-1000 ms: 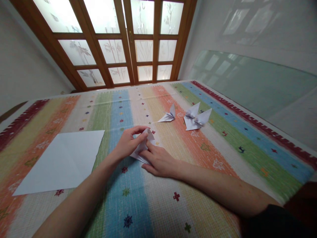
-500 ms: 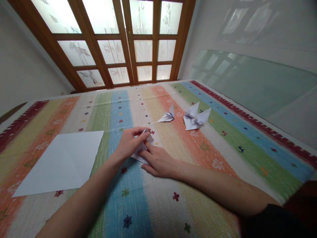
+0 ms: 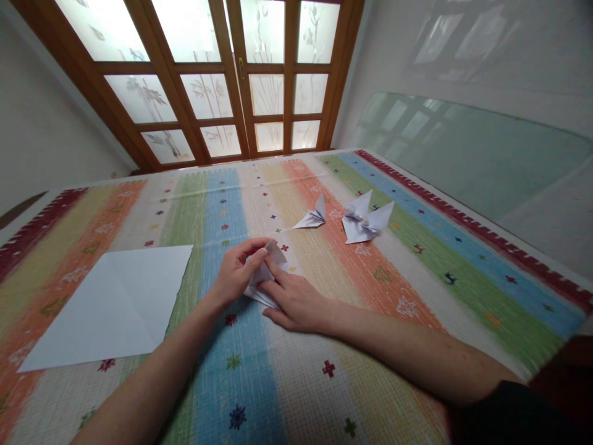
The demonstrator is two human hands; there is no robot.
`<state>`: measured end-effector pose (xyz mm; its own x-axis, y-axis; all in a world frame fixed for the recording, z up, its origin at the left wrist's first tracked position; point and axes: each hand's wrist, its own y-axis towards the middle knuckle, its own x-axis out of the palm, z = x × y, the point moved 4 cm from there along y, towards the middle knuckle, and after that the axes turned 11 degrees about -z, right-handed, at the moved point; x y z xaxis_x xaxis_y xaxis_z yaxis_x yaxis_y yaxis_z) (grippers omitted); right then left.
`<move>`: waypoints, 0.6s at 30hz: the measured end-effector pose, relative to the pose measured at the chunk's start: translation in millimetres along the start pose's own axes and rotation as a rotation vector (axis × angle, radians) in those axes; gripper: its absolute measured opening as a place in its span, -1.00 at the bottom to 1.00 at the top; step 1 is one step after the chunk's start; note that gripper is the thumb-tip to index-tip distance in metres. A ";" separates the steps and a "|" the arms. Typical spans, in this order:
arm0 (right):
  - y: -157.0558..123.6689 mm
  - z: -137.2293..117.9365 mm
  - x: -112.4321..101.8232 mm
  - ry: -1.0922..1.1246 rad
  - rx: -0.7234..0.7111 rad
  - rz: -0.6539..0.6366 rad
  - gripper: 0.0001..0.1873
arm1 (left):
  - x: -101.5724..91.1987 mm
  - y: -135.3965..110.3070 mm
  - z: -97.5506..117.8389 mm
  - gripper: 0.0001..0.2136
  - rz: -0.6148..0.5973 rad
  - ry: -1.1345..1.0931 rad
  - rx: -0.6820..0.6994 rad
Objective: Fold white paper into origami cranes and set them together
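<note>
A small, partly folded piece of white paper (image 3: 267, 272) lies on the striped cloth (image 3: 370, 296) in the middle of the table. My left hand (image 3: 237, 273) pinches a raised flap of it from the left. Against its right side rests my right hand (image 3: 293, 301), palm low on the cloth and fingers pressing on the paper. Most of the folded piece is hidden between the two hands.
A flat white sheet (image 3: 111, 303) lies to the left. Two finished white paper birds, a small one (image 3: 314, 216) and a larger one (image 3: 365, 219), stand farther back on the right. Wooden glazed doors (image 3: 241, 74) rise behind the table. A glass pane (image 3: 472, 154) leans against the right wall.
My left fingers have lifted and shifted the paper flap slightly. The right hand stays pressed in place, and the view has tilted a little.
</note>
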<state>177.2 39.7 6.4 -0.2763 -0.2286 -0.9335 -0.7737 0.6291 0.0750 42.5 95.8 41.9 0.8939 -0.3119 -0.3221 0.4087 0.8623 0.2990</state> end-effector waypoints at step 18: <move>-0.3 -2.1 -4.2 0.022 -0.079 0.114 -0.58 | 5.6 -11.0 -8.4 -0.65 0.097 0.082 -0.019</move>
<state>177.3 39.0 11.1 -0.3774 -0.1758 -0.9092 -0.7786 0.5918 0.2087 41.4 88.0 29.2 0.9107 -0.1934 -0.3649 0.3164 0.8947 0.3154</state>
